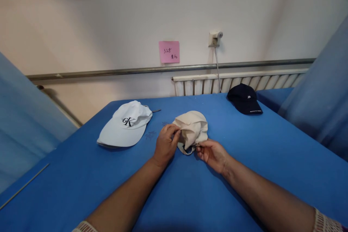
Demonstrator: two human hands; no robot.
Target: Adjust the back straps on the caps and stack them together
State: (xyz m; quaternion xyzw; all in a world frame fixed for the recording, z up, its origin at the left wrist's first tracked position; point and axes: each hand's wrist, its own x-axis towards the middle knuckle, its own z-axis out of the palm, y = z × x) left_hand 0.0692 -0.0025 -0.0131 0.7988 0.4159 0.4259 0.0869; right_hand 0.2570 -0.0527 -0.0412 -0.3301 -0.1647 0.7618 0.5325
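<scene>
A beige cap (191,125) lies crumpled on the blue table cover (174,195), its back strap toward me. My left hand (166,144) pinches the cap's left edge between thumb and fingers. At the lower right edge, near the strap, my right hand (213,154) grips the cap with its thumb on top and fingers curled below. The cap's brim is not visible from here. To the left rests a white cap (127,123) with black letters, its brim pointing toward the lower left. A dark navy cap (243,98) sits at the far right.
Behind the table run a metal rail (130,71) and a white radiator (201,85). A plug and cord hang from a wall socket (214,39). A pink note (169,52) is on the wall. Blue curtains (24,116) flank both sides. A thin rod (25,185) lies at left.
</scene>
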